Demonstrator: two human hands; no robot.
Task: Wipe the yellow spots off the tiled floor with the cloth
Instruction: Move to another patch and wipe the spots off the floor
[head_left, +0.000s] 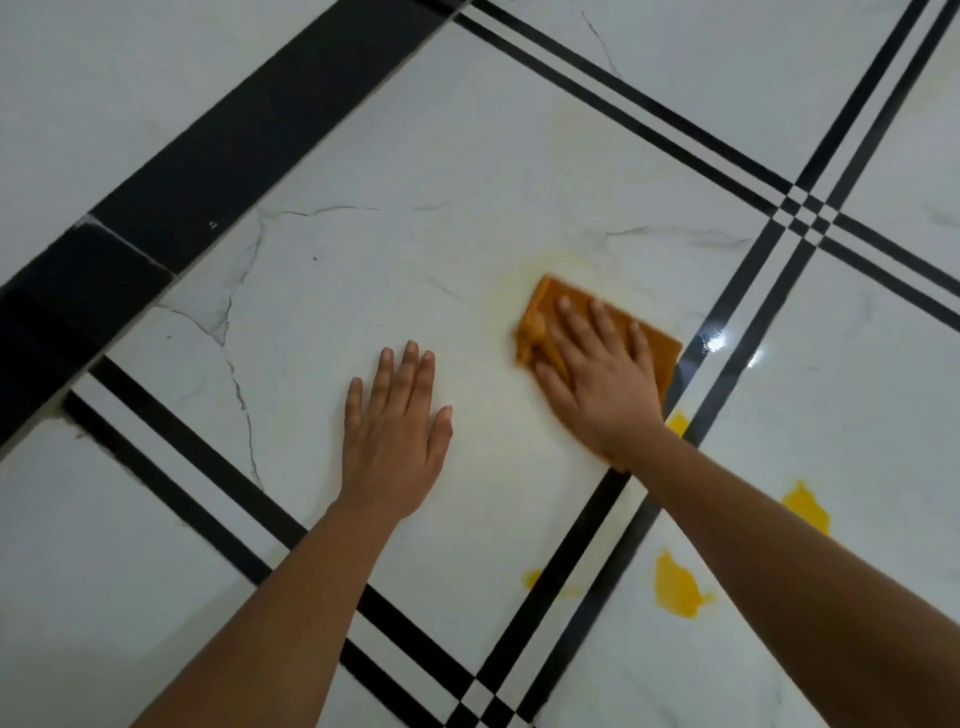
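My right hand (597, 374) lies flat with spread fingers on a folded orange cloth (545, 306) and presses it to the white marble tile. A pale yellow smear (556, 262) fans out just beyond the cloth. My left hand (397, 431) rests palm down on the same tile, to the left of the cloth, holding nothing. Bright yellow spots sit nearer me: a large one (675, 587) and another (805, 506) right of the black double line, a small one (532, 577) left of it, and one (678, 422) beside my right wrist.
The floor (363, 270) is white marble tile crossed by black double lines (810, 213). A wide black band (234, 150) runs diagonally along the upper left. A wet glare (714, 343) shines on the line right of the cloth.
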